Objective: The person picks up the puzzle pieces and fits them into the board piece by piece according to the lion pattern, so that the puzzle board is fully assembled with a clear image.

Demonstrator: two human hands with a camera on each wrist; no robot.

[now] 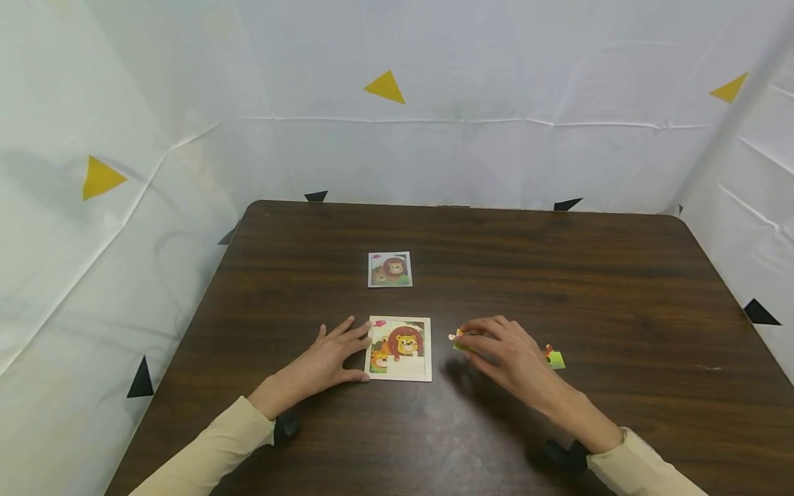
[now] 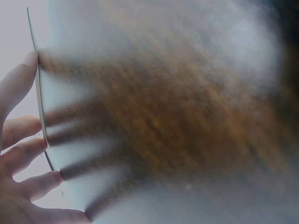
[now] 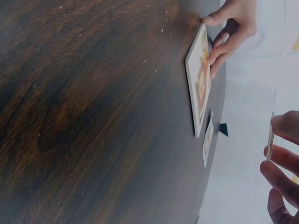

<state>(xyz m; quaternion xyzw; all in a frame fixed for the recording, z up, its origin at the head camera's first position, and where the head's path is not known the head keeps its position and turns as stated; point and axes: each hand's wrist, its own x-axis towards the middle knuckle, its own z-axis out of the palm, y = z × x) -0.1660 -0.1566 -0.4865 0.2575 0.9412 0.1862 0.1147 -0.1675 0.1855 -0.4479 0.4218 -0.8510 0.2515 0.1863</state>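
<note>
A square puzzle board [image 1: 398, 348] with a lion picture lies on the table, its lower right part bare. Spread fingers of my left hand [image 1: 330, 358] touch the board's left edge; the left wrist view shows the left hand [image 2: 23, 158] with fingertips down along that edge. To the right of the board, my right hand [image 1: 511, 355] pinches a small puzzle piece [image 1: 459, 335] between thumb and fingers, above the table. The right wrist view catches this puzzle piece [image 3: 270, 140] edge-on. Another puzzle piece [image 1: 555, 358], green and orange, lies beyond the right hand, partly covered by it.
A picture card [image 1: 390, 269] with the same lion design lies behind the board. The dark wooden table [image 1: 589, 275] meets white sheeting [image 1: 471, 158] at its back and sides, with yellow and black triangles on it.
</note>
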